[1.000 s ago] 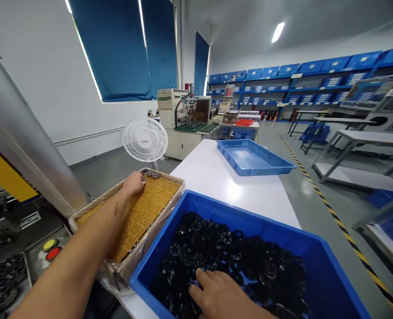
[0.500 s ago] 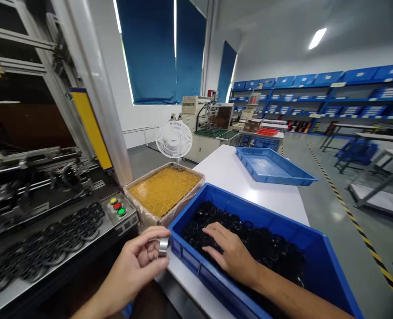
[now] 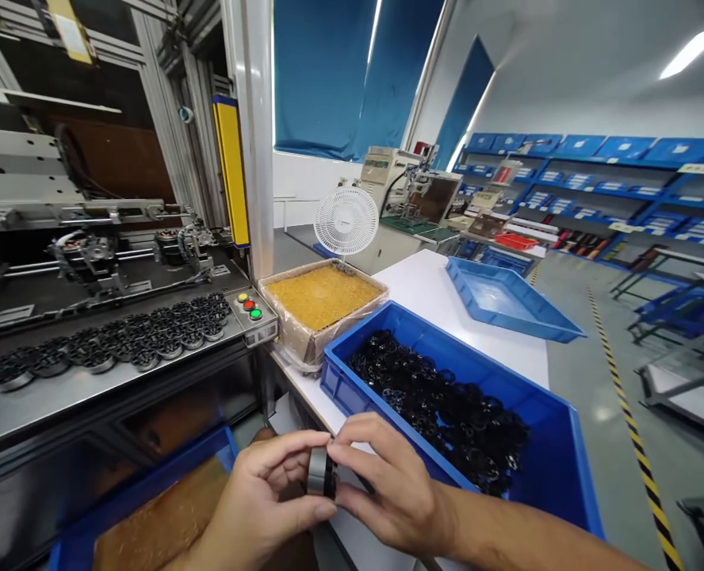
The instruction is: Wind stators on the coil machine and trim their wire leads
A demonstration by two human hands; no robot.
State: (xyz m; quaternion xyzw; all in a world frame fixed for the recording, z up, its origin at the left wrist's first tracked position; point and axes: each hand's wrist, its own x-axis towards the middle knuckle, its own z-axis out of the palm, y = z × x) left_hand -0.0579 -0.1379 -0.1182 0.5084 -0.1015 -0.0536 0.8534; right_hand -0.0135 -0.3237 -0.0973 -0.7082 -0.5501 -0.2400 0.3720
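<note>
Both bare hands are in low and close, meeting fingertip to fingertip. The left hand pinches from the grip's left, thumb under, fingers curled over. The right hand closes from the right, bare forearm trailing away.

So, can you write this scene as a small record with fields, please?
left hand: pinches the round part on its left side
right hand: pinches the same part on its right side
round part: small, dark with a metallic band, held in front of the blue bin
blue bin: on the white table, holds many black parts
next to it: cardboard box, yellow sheet on top
rest: blue tray, fan, machine bed with a row of black rings, button panel
</note>
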